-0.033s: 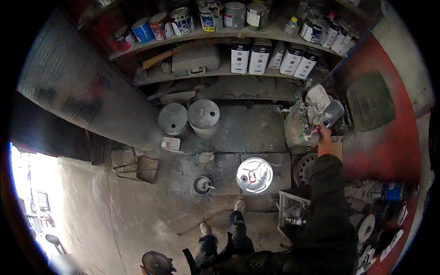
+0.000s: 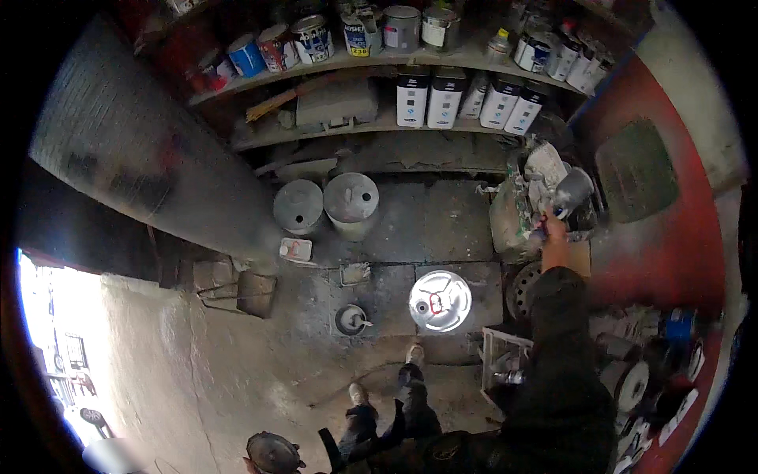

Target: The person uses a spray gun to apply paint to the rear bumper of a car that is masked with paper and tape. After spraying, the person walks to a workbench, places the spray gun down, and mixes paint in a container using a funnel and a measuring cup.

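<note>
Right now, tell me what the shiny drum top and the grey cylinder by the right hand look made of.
Drum top: likely bare metal, glossy; bright glare, ridged surface. Grey cylinder: metal or plastic, satiny; its plain grey side leaves that open.

Here's the bare right grip [image 2: 555,227], stretched well forward, fingers bunched, their exact closure too small to read! Right behind it, the bare right wrist [image 2: 556,254], then the dark-sleeved right arm [image 2: 559,340] running back bodyward. Far left of that grip, lower, a sliver of bare left grip [image 2: 251,467], mostly hidden.
</note>
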A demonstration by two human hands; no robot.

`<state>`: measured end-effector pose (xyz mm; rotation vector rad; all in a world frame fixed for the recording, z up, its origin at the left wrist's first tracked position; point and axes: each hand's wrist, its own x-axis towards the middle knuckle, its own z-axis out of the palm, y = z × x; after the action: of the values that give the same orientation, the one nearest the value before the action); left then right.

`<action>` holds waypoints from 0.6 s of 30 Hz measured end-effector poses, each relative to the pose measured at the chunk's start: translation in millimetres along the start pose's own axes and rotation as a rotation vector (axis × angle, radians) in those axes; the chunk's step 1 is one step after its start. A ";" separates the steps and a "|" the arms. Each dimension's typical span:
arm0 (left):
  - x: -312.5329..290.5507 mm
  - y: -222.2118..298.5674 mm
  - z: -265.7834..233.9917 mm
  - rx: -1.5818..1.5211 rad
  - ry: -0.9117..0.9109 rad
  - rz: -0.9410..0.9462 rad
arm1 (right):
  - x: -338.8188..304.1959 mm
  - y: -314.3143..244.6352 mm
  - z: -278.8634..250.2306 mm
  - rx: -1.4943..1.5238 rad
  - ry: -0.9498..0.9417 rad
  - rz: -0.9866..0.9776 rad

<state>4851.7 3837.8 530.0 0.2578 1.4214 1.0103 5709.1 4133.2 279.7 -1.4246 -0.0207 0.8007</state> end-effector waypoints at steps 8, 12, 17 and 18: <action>71.9 -0.3 -48.4 -0.181 -0.244 -0.086 | -362.4 26.4 109.7 0.054 0.029 -0.343; 94.7 17.7 -31.5 -0.233 -0.281 -0.238 | -526.4 61.8 63.3 -0.373 0.178 -0.863; 105.4 21.8 -17.9 0.002 -0.755 -0.232 | -652.3 127.8 -55.8 -0.551 0.156 -1.018; 91.4 23.3 -2.5 0.033 -0.778 -0.243 | -671.1 136.8 -79.4 -0.534 0.146 -0.989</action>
<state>4824.6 3914.6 482.5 0.4343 0.7339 0.5822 5181.1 3719.9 440.9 -1.7030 -0.8131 -0.1528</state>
